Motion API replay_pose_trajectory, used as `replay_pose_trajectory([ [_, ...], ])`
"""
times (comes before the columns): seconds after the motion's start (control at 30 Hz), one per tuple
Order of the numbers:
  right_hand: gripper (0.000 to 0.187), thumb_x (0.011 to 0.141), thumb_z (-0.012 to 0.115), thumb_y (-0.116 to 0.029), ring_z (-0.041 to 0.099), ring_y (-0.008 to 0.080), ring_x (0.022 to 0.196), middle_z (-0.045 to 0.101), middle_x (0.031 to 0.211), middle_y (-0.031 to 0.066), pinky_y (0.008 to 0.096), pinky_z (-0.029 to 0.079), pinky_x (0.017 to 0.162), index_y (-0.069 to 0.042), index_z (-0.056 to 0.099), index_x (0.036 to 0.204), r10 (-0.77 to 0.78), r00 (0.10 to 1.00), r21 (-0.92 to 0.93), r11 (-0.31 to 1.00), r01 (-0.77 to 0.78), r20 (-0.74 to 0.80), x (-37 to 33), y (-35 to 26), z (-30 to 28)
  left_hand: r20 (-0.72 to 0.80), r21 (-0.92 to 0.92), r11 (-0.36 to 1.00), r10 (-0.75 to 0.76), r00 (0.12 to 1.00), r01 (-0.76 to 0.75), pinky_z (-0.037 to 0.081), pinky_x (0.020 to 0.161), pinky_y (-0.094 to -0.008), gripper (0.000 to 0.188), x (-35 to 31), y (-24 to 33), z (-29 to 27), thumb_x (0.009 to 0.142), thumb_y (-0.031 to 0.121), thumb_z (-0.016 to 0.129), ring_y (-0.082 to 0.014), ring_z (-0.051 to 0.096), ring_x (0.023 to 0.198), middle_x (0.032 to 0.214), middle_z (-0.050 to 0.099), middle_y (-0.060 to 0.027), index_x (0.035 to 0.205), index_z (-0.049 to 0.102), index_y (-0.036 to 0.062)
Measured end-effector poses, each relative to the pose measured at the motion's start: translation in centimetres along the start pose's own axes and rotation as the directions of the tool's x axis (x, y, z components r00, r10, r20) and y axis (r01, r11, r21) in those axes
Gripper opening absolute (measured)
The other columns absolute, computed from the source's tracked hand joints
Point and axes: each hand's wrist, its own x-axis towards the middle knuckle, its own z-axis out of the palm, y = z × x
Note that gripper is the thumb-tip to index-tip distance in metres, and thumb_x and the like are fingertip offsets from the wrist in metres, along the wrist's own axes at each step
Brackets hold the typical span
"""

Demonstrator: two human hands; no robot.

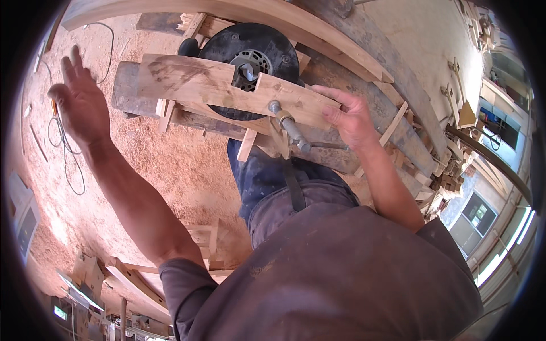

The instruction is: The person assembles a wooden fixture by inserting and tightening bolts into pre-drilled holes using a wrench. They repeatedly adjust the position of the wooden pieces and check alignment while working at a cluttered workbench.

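A pale curved board (187, 79) with dark smudges and a square notch in its far edge lies across the bench, over part of a round black router base (222, 48). The metal router collar and bit area (250, 68) shows through the notch. My right hand (352, 116) grips the board's right end, thumb on top. Out to the left, my left hand (82, 111) is raised apart from the board, fingers stretched; an orange bit beside its thumb is too small to make out. A grey metal clamp screw (290, 128) sits against the board's near side.
Long curved timbers (324, 40) lie beyond the router. The worn plank (125, 85) of the bench runs beneath the board. Sawdust covers the floor (165, 165), with a thin cable (68, 148) at left. Several wood offcuts (449, 176) are piled at right.
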Motion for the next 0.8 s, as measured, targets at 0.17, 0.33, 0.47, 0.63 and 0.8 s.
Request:
replay_pose_trajectory([
  [0.17, 0.044, 0.087, 0.073, -0.007, 0.062, 0.0092, 0.094, 0.071, 0.111, 0.007, 0.0235, 0.049, 0.085, 0.0, 0.066, 0.13, 0.023, 1.0, 0.006, 1.0, -0.023, 0.005, 0.2, 0.2, -0.2, 0.18, 0.055, 0.998, -0.036, 0.983, 0.027, 0.012, 0.124, -0.0482, 0.094, -1.3, -0.8, 4.6, 0.095, 0.073, 0.021, -0.0344, 0.016, 0.152, 0.161, 0.023, -0.0206, 0.16, 0.013, 0.0051],
  [0.33, 0.037, 0.091, 0.071, -0.011, 0.061, 0.0086, 0.094, 0.07, 0.114, 0.008, 0.0242, 0.049, 0.085, 0.0, 0.068, 0.126, -0.001, 1.0, 0.014, 1.0, 0.001, 0.006, 0.2, -0.5, 0.2, 0.086, -0.057, 0.998, 0.042, 0.995, -0.037, 0.026, 0.123, -0.0444, 0.077, -1.1, -0.5, 4.5, 0.105, 0.058, 0.022, -0.0361, 0.034, 0.147, 0.153, 0.045, -0.0203, 0.158, 0.021, 0.002],
  [0.47, 0.042, 0.096, 0.065, -0.014, 0.066, 0.0147, 0.092, 0.071, 0.109, 0.0119, 0.027, 0.051, 0.081, 0.002, 0.06, 0.134, 0.028, 0.998, 0.029, 0.999, -0.026, -0.051, 1.3, -1.1, -2.0, -0.346, -0.072, 0.991, 0.079, 0.935, -0.11, 0.039, 0.113, -0.0463, 0.059, -6.8, -4.2, 5.4, 0.108, 0.031, 0.04, -0.0359, 0.051, 0.129, 0.141, 0.05, -0.0273, 0.152, 0.029, -0.0068],
  [0.63, 0.048, 0.102, 0.053, -0.017, 0.071, 0.0264, 0.084, 0.067, 0.11, 0.0209, 0.0348, 0.057, 0.07, 0.005, 0.044, 0.144, -0.08, 0.937, -0.02, 0.997, 0.077, -0.339, 13.4, -5.2, -6.6, -0.341, -0.614, 0.782, -0.39, 0.855, 0.112, 0.046, 0.106, -0.0458, 0.073, -17.5, -1.8, 14.6, 0.097, 0.009, 0.061, -0.0323, 0.05, 0.125, 0.14, 0.041, -0.0258, 0.152, 0.016, -0.0097],
  [0.8, 0.048, 0.104, 0.044, -0.015, 0.066, 0.0494, 0.095, 0.055, 0.128, 0.0353, 0.0506, 0.061, 0.074, 0.005, 0.031, 0.146, 0.261, 0.913, 0.304, 0.939, -0.164, -0.313, 28.7, -6.2, -11.2, -0.08, -0.811, 0.525, -0.539, 0.839, 0.26, 0.044, 0.101, -0.0394, 0.077, -18.6, 1.4, 18.5, 0.091, 0.003, 0.064, -0.0224, 0.057, 0.113, 0.118, 0.054, -0.0119, 0.153, 0.02, -0.0037],
])
